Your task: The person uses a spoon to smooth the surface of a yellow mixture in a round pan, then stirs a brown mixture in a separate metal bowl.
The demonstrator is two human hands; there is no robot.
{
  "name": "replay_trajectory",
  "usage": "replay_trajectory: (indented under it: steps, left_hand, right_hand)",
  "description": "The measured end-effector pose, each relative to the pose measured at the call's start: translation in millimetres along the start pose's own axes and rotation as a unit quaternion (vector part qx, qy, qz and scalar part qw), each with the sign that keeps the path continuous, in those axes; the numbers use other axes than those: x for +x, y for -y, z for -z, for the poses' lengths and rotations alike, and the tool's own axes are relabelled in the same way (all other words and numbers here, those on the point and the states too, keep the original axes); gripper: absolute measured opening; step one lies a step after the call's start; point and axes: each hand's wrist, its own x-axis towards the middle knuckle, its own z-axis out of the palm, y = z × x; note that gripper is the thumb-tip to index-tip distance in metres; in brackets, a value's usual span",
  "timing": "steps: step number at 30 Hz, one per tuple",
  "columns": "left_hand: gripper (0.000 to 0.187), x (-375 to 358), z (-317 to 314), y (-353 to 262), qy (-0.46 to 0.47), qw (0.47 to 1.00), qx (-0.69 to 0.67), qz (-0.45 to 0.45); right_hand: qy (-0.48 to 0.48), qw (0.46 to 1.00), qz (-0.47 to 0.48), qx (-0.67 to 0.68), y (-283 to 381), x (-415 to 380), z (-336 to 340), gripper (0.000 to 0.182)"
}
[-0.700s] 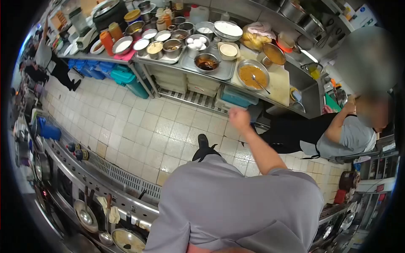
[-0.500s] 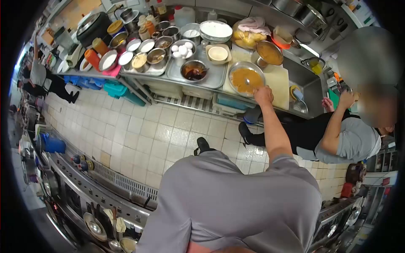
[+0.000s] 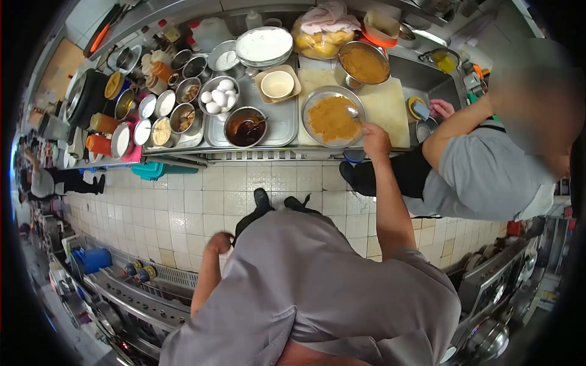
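Observation:
My right hand (image 3: pixel 375 135) reaches forward over the steel counter (image 3: pixel 281 131) and closes on the handle of a spoon (image 3: pixel 354 113). The spoon's bowl rests in a wide metal bowl of orange-brown crumbly food (image 3: pixel 332 117), which sits on a white cutting board (image 3: pixel 390 107). My left hand (image 3: pixel 218 243) hangs by my hip above the tiled floor, fingers curled, holding nothing. My grey shirt fills the bottom of the view.
A co-worker in a grey shirt stands to the right, one hand (image 3: pixel 441 108) at the sink. The counter holds a bowl of eggs (image 3: pixel 218 97), a dark sauce bowl (image 3: pixel 245 127), stacked white plates (image 3: pixel 264 46) and a pot (image 3: pixel 364 63). A stove (image 3: pixel 140 293) runs lower left.
My right hand went from mid-air over the floor to the metal bowl and took hold of the spoon. I stepped closer to the counter, and my left hand came into view.

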Motion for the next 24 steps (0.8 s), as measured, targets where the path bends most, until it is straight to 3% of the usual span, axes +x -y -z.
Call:
replay_trajectory:
  steps: [2, 4, 6, 7, 10, 11, 13, 16, 18, 20, 21, 22, 24]
  left_hand:
    - [0.042, -1.4, 92.9, -53.4, -0.095, 0.993, -0.065, 0.016]
    - [0.042, 40.0, 131.7, -41.6, -0.159, 0.982, -0.056, -0.089]
    - [0.040, 86.5, 149.1, -18.7, -0.145, 0.942, -0.250, -0.170]
    - [0.040, 85.0, 176.0, -36.1, -0.081, 0.947, -0.295, -0.104]
    - [0.044, 96.6, 194.1, -37.0, -0.069, 0.912, -0.404, -0.039]
    - [0.053, 98.9, 188.6, -27.3, -0.050, 0.909, -0.414, 0.005]
    - [0.063, 141.0, 140.5, 55.6, 0.036, 0.871, -0.488, 0.041]
    - [0.072, 168.7, 52.7, 167.1, 0.147, 0.957, -0.246, -0.054]
    - [0.071, 152.3, 25.4, 198.6, 0.221, 0.968, -0.014, -0.115]
    - [0.064, 94.9, 30.9, 149.8, 0.200, 0.970, -0.084, 0.110]
    - [0.060, 70.4, 37.3, 129.9, 0.185, 0.959, -0.132, 0.172]
    - [0.056, 46.8, 46.6, 107.1, 0.160, 0.943, -0.195, 0.216]
    - [0.053, 38.1, 39.7, 111.9, 0.107, 0.915, -0.319, 0.222]
  right_hand:
    - [0.007, 1.000, -0.020, -0.005, 0.1, -6.6, -11.8, 0.029]
    - [0.012, 0.998, -0.053, -0.026, 15.4, -12.2, -16.6, 0.028]
    - [0.029, 0.992, -0.104, -0.067, 37.5, -27.4, -18.2, 0.027]
    - [0.047, 0.989, -0.116, -0.081, 49.4, -35.9, -17.7, 0.027]
    - [0.069, 0.989, -0.102, -0.083, 77.5, -56.2, -21.7, 0.021]
    - [0.057, 0.991, -0.097, -0.074, 83.1, -62.7, -20.1, 0.020]
    - [0.051, 0.988, -0.116, -0.089, 83.9, -59.5, -19.8, 0.021]
    - [0.009, 0.990, -0.126, -0.062, 89.2, -45.5, -10.9, 0.025]
    - [-0.006, 0.992, -0.112, -0.055, 87.5, -27.1, -13.5, 0.027]
    - [0.003, 0.994, -0.082, -0.077, 74.6, -3.2, -30.0, 0.028]
    - [0.019, 0.993, -0.073, -0.096, 74.3, 1.2, -33.9, 0.028]
    - [0.034, 0.991, -0.063, -0.113, 76.7, 4.7, -35.6, 0.028]
    - [0.046, 0.991, -0.035, -0.119, 84.4, 4.8, -31.7, 0.028]
